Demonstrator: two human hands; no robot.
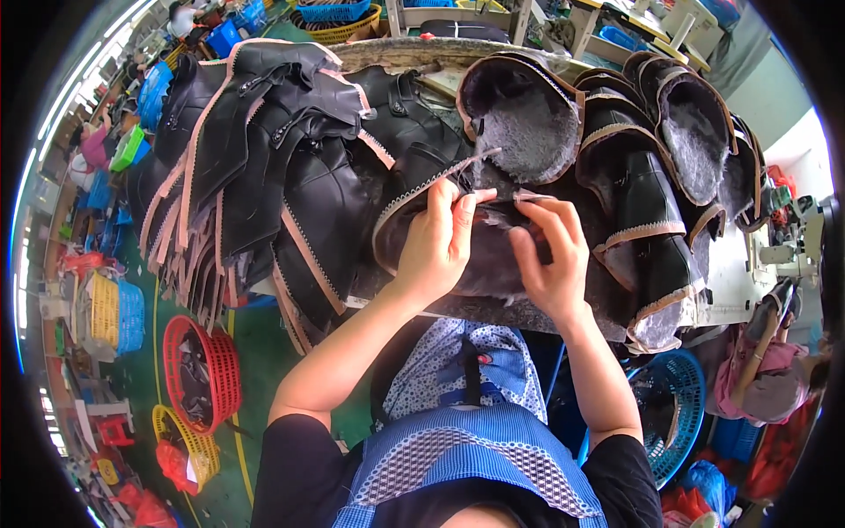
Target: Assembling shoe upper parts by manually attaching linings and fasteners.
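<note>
Head view, looking down at the bench (378,55)

– Lined piece (480,264), dark, with a tan toothed edging: at the middle of the bench's near edge, straight ahead of the wearer; placed there, I judge, so both forearms reach it evenly and its rim faces up
– Left hand (437,238): thumb and forefinger narrow, pinching at the piece's upper rim, where a loose-looking end of edging stands up toward the far side; the small grip likely steadies a thin margin without crushing the pile
– Right hand (559,255): fingers curled, tips at the same rim just beside the left fingertips, thumb lower with a gap between; cannot tell whether anything is gripped. Hands close together, perhaps to control one short stretch of rim
– Black pieces (264,141), tan-edged, heaped along the left side, tails hanging over the near-left corner; probably overlapped to save room
– Open lined shape (521,123) toward the far edge, beyond the right hand, fleecy hollow showing
– Lined shapes (629,185) clustered along the right side down to the near-right corner; nested, it seems, to fit many in little space
– Below, off the bench: red basket (231,378) left, blue basket (695,400) right, both with contents
</note>
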